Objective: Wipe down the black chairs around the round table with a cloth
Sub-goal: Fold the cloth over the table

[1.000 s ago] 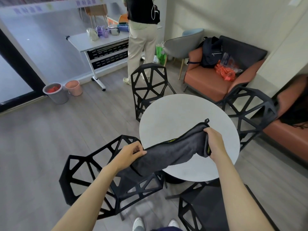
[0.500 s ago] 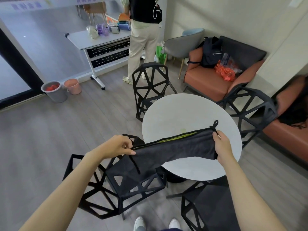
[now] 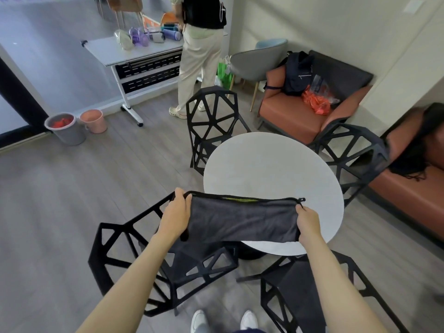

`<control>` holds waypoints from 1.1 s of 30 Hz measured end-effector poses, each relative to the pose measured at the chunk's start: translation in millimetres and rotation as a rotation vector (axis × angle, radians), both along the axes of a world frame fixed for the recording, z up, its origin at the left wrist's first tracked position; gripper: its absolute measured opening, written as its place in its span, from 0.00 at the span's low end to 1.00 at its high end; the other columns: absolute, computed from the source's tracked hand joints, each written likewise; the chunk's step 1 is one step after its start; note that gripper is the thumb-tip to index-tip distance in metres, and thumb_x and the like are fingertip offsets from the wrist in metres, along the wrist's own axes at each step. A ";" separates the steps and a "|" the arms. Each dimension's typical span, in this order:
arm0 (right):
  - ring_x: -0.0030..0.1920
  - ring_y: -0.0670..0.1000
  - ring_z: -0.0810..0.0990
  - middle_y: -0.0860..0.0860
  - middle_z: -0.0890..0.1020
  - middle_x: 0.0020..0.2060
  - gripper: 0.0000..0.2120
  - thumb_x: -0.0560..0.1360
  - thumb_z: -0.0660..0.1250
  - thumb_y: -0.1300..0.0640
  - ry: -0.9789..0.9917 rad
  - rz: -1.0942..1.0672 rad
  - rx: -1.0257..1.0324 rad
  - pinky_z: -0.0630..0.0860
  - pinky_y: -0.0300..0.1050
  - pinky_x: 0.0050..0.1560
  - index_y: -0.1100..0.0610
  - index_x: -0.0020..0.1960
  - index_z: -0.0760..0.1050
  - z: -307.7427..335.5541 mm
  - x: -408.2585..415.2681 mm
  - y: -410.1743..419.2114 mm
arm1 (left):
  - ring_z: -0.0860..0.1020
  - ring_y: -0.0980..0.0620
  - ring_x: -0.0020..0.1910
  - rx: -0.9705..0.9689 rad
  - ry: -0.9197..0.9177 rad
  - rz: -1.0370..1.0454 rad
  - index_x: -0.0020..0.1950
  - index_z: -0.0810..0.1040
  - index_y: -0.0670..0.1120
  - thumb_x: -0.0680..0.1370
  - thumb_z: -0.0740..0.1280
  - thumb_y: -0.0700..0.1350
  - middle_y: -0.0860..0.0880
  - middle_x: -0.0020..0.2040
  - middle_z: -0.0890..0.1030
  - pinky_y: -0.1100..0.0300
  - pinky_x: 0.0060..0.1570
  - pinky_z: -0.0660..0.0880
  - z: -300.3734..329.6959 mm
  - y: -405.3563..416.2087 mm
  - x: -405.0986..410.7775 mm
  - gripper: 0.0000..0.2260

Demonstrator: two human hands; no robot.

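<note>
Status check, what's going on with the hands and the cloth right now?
Left hand and right hand each grip an end of the cloth. Cloth stretched flat above the near-left chair, not touching it. Nothing in the way.

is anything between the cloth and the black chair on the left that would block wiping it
Nothing visible does. Both hands, left and right, hold the dark cloth stretched just above the near-left chair, with only open air under it.
</note>
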State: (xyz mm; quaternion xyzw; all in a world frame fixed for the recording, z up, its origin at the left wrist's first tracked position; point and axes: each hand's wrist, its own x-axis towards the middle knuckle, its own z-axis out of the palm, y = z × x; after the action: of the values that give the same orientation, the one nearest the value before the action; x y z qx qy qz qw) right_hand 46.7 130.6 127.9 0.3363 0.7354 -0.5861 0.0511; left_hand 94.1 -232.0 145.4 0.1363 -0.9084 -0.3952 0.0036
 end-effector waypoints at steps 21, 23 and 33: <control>0.45 0.45 0.83 0.45 0.85 0.43 0.11 0.84 0.62 0.49 0.271 0.481 0.249 0.79 0.46 0.48 0.50 0.52 0.82 37.1 85.1 -163.0 | 0.85 0.39 0.36 0.565 -0.301 -0.025 0.51 0.69 0.47 0.85 0.62 0.57 0.42 0.45 0.82 0.43 0.43 0.84 11.3 62.2 19.9 0.14; 0.44 0.41 0.82 0.42 0.85 0.41 0.11 0.84 0.61 0.49 0.275 0.515 0.274 0.78 0.42 0.46 0.47 0.52 0.82 32.1 88.8 -167.1 | 0.86 0.39 0.39 0.621 -0.322 0.011 0.53 0.71 0.46 0.85 0.61 0.55 0.39 0.52 0.82 0.42 0.44 0.85 15.3 66.4 21.5 0.13; 0.54 0.36 0.80 0.36 0.83 0.52 0.14 0.80 0.69 0.50 0.230 0.647 0.264 0.77 0.33 0.54 0.42 0.65 0.76 22.6 102.1 -165.1 | 0.84 0.45 0.41 0.800 -0.599 0.031 0.58 0.82 0.38 0.82 0.62 0.39 0.43 0.51 0.86 0.52 0.49 0.84 38.0 57.4 19.4 0.11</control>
State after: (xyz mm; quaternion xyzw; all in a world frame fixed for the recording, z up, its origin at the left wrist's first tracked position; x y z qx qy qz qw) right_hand 148.8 -34.5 150.5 0.0220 0.8739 -0.4737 0.1068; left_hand 113.4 -174.6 183.3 0.2478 -0.6448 -0.6559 -0.3042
